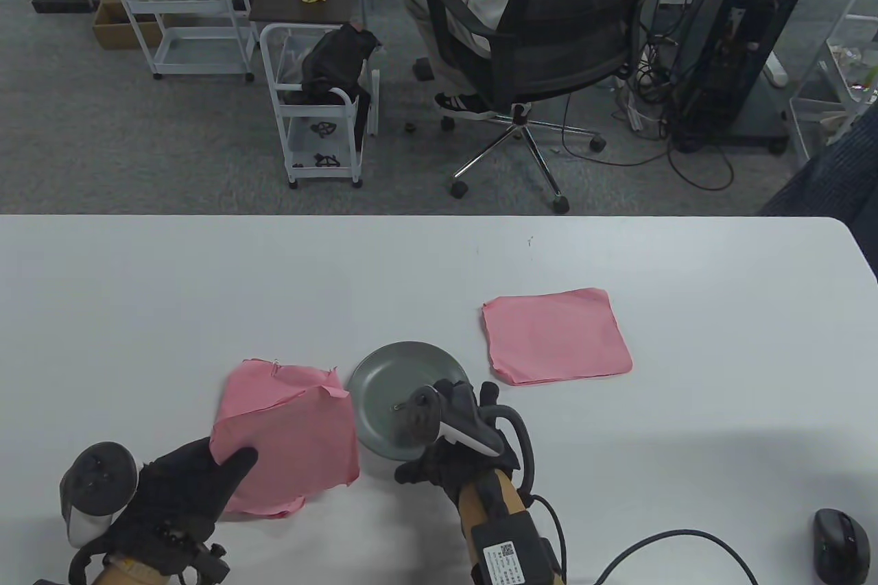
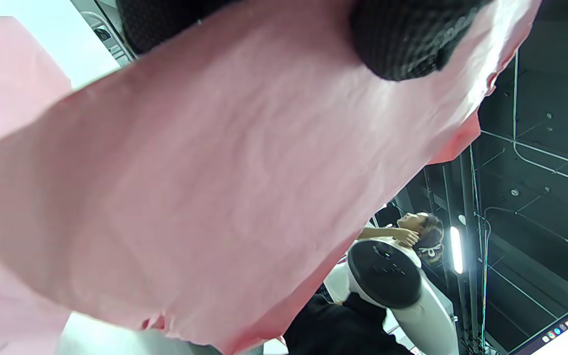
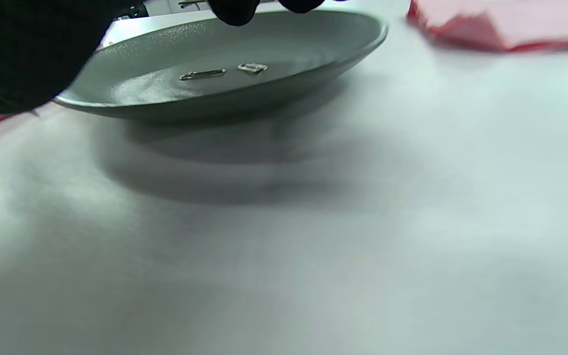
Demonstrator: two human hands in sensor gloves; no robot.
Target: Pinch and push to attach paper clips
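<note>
Table view, with both wrist views. Your left hand (image 1: 185,489) grips the near-left edge of a stack of pink paper sheets (image 1: 288,441), thumb on top and fingers beneath; the stack is lifted and bowed at that side. In the left wrist view the underside of the sheets (image 2: 215,187) fills most of the frame, with a gloved fingertip (image 2: 407,39) pressed against it. A paper clip (image 1: 276,364) already sits on the far edge of this stack, near its far-left corner.

Just right of the stack, a shallow grey plate (image 1: 384,386) rests on the white table (image 1: 439,269). Your right hand (image 1: 453,434) hovers over the near part of the plate, fingers pointing down toward its floor. Whether those fingers pinch anything cannot be told: the tracker hides them from above, and the right wrist view shows only dark fingertips (image 3: 234,12) at the top edge, above the plate (image 3: 313,49).

Contents of the plate, seen best in the right wrist view: two loose metal clips (image 3: 202,74) lying side by side on the floor of the dish, apart from each other and from the rim.

A second stack of pink sheets (image 1: 555,335) lies flat to the far right of the plate, well apart from both hands. A dark computer mouse (image 1: 840,540) sits at the table's near-right corner.
</note>
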